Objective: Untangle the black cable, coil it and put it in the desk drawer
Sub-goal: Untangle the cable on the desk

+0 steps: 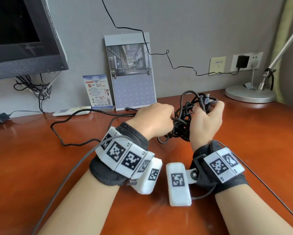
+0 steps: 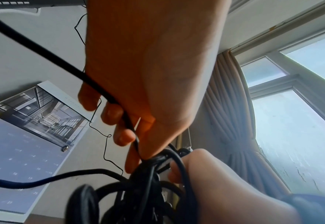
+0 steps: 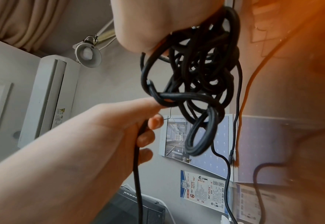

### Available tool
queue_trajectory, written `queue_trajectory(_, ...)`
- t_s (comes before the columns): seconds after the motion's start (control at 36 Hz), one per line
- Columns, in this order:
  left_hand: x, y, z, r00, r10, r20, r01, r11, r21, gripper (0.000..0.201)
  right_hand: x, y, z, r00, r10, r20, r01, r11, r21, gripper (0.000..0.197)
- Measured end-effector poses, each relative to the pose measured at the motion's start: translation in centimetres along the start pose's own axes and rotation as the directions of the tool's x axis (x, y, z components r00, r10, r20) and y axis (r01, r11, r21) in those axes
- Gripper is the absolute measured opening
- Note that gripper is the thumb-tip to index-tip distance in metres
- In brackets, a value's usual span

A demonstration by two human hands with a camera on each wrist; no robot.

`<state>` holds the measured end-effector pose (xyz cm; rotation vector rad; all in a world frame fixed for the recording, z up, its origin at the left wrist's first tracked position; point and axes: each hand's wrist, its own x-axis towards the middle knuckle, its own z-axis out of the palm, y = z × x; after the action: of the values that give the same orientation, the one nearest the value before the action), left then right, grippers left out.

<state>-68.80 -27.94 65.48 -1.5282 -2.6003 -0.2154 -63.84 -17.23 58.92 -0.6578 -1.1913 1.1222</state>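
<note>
Above the desk [image 1: 244, 141], both hands grip the knotted black cable [image 1: 184, 122].

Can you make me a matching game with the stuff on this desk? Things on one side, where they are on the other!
Things:
1. black cable
2. calendar
3. lamp base
4. remote control

Places:
A. leaning on the wall, behind the hands
B. far right of the desk, near the wall
C. a tangled bunch gripped by the left hand and the right hand
D. lying flat on the desk below the monitor

Pairs: 1-C, 2-A, 3-B, 4-D
</note>
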Motion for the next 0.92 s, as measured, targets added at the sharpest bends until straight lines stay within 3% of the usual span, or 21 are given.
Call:
queue_trajectory(0.14, 0.3, -0.4, -0.1, 0.995, 0.027, -0.091, -0.026, 0.999, 0.018, 0.026, 0.0, 0.0, -0.1, 1.000, 0.000, 0.012, 0.000, 1.000, 0.004, 0.016)
queue_trajectory(0.28, 0.5, -1.6, -1.1, 0.958, -0.067, -0.280, 0.073, 0.997, 0.009, 0.031, 0.0, -0.1, -0.1, 1.000, 0.015, 0.027, -0.015, 1.000, 0.019, 0.018)
queue_trajectory(0.44, 0.5, -4.3, -2.7, 0.829, -0.274, -0.488, 0.295, 0.955, -0.036, 0.053, 0.0, 0.0, -0.1, 0.999, 0.032, 0.031, -0.033, 0.999, 0.036, 0.021)
queue_trajectory(0.56, 0.0, -6.8, -3.9, 0.729, -0.389, -0.563, 0.391, 0.912, -0.123, 0.050, 0.4, 0.5, -0.5, 0.999, 0.035, -0.012, -0.035, 0.999, -0.017, 0.016)
queue_trajectory(0.81, -2.5, -13.8, -5.3, 0.485, -0.612, -0.625, 0.617, 0.746, -0.251, 0.045, 1.3, 1.5, -1.1, 0.987, 0.116, -0.108, -0.126, 0.988, -0.090, 0.016)
queue_trajectory(0.92, -3.4, -17.1, -4.5, 0.397, -0.719, -0.571, 0.710, 0.635, -0.306, 0.052, 1.3, 1.5, -1.0, 0.987, 0.123, -0.099, -0.131, 0.989, -0.073, 0.017)
